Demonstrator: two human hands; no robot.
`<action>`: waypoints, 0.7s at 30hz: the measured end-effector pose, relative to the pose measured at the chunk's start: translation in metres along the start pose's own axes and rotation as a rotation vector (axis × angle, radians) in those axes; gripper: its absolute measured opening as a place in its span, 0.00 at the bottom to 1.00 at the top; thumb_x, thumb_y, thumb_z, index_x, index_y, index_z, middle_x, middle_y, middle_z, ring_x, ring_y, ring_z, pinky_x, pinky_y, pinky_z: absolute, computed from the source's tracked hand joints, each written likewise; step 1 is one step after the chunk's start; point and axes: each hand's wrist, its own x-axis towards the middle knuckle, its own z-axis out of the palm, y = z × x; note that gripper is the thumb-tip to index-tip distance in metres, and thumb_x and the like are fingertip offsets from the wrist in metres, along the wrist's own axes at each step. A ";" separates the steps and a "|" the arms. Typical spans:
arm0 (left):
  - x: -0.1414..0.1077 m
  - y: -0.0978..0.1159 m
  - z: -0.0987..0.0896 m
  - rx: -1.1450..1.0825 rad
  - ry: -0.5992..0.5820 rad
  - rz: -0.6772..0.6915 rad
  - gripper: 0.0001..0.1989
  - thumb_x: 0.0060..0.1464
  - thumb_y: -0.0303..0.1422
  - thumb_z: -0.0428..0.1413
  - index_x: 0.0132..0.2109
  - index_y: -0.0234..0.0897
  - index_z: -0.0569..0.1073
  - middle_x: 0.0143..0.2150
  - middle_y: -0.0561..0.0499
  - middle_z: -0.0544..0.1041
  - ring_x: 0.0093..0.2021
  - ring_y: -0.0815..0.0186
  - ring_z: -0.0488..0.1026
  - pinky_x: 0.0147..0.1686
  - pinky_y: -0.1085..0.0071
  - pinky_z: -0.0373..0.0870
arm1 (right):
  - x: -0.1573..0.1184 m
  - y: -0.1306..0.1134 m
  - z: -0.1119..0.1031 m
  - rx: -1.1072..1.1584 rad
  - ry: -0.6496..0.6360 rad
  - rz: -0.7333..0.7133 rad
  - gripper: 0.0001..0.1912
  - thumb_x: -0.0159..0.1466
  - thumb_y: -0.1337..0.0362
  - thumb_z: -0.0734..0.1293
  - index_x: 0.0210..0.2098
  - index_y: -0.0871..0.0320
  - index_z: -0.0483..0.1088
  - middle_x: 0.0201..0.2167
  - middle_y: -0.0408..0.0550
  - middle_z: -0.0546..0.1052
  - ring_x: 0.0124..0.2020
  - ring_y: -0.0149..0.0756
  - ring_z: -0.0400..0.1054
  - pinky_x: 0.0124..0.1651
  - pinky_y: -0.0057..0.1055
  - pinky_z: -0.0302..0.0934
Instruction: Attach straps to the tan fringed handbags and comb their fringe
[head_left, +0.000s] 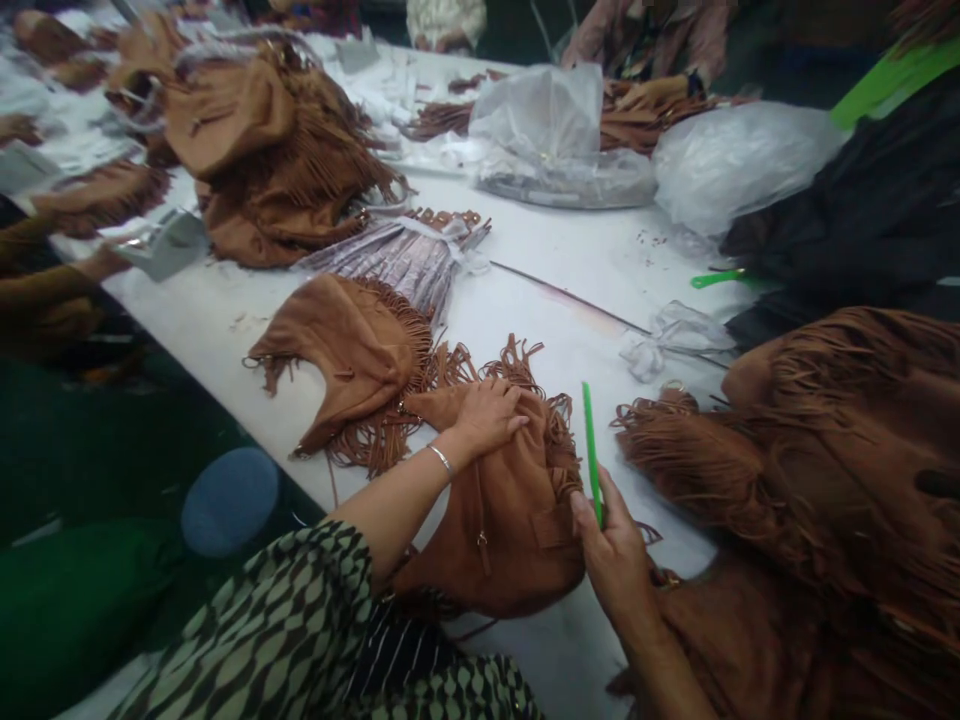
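Observation:
A brown fringed bag (517,530) lies on the white table in front of me, its zipper pull facing up. My left hand (491,412) rests palm down on the bag's upper part, fingers spread somewhat, with a silver bangle at the wrist. At the bag's right edge, my right hand (611,540) holds a thin green tool (591,440) upright between thumb and fingers. Just left of the bag is another brown fringed bag (352,345), curved and flat on the table, touching the first one's fringe.
Brown bags are piled at the back left (255,150) and right (847,430). Clear plastic bags (742,155), a wrapped strap bundle (412,255), a thin rod (570,295) and a green-handled tool (716,279) lie beyond. People stand around; a blue stool (230,502) is left.

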 end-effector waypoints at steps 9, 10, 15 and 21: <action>-0.031 -0.003 0.003 -0.048 0.098 -0.150 0.18 0.60 0.39 0.46 0.53 0.35 0.67 0.52 0.42 0.68 0.53 0.55 0.61 0.53 0.54 0.58 | 0.038 0.040 0.031 -0.378 -0.193 0.343 0.25 0.65 0.57 0.53 0.58 0.63 0.59 0.38 0.60 0.76 0.37 0.50 0.72 0.38 0.38 0.62; -0.032 -0.006 0.004 -0.050 0.122 -0.199 0.21 0.60 0.40 0.47 0.56 0.35 0.64 0.54 0.41 0.67 0.54 0.53 0.60 0.53 0.51 0.57 | 0.032 0.041 0.034 -0.393 -0.196 0.352 0.25 0.66 0.57 0.52 0.58 0.63 0.58 0.38 0.60 0.76 0.36 0.49 0.73 0.36 0.37 0.62; -0.050 -0.011 0.025 -0.119 0.122 -0.154 0.19 0.53 0.35 0.53 0.52 0.39 0.68 0.47 0.48 0.73 0.49 0.58 0.65 0.53 0.55 0.61 | 0.002 0.056 0.027 -0.305 -0.237 0.283 0.28 0.65 0.53 0.50 0.56 0.62 0.62 0.42 0.57 0.77 0.36 0.44 0.73 0.37 0.34 0.64; -0.080 -0.011 0.051 -0.197 0.193 -0.093 0.23 0.55 0.30 0.48 0.58 0.33 0.65 0.54 0.44 0.69 0.59 0.60 0.60 0.63 0.54 0.50 | 0.030 0.065 -0.028 -0.400 -0.205 -0.064 0.25 0.66 0.51 0.52 0.47 0.61 0.70 0.37 0.54 0.78 0.35 0.43 0.74 0.38 0.33 0.67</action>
